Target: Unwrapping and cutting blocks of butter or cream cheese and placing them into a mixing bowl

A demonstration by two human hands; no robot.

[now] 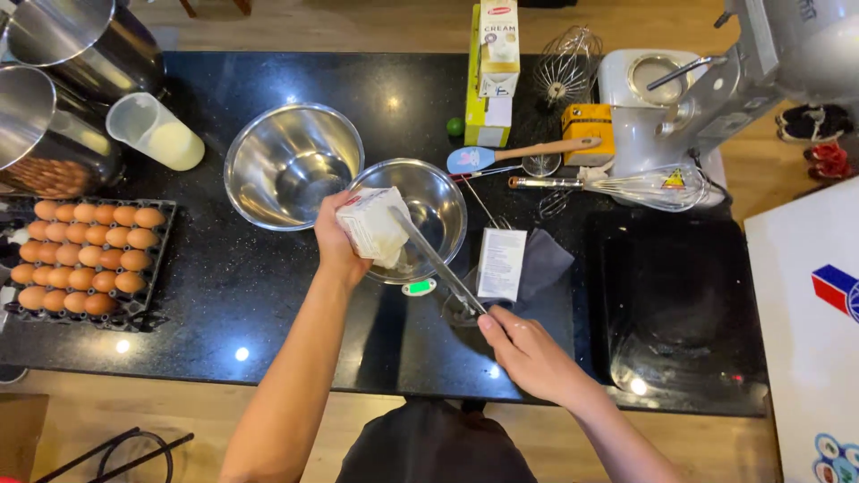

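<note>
Left hand (pixel 335 240) grips an opened white carton (pixel 374 226), tilted over the small steel bowl (pixel 438 201) on a scale (pixel 418 287); right hand (pixel 530 356) is closed on a long metal spatula (pixel 437 261) whose tip reaches the carton's mouth. Pale paste clings at the mouth and a little appears to lie in the bowl, so emptying seems under way, not finished. The large bowl (pixel 291 161) beside it is empty, and the egg tray (pixel 85 255) at the desk (pixel 233 295) edge looks untouched.
</note>
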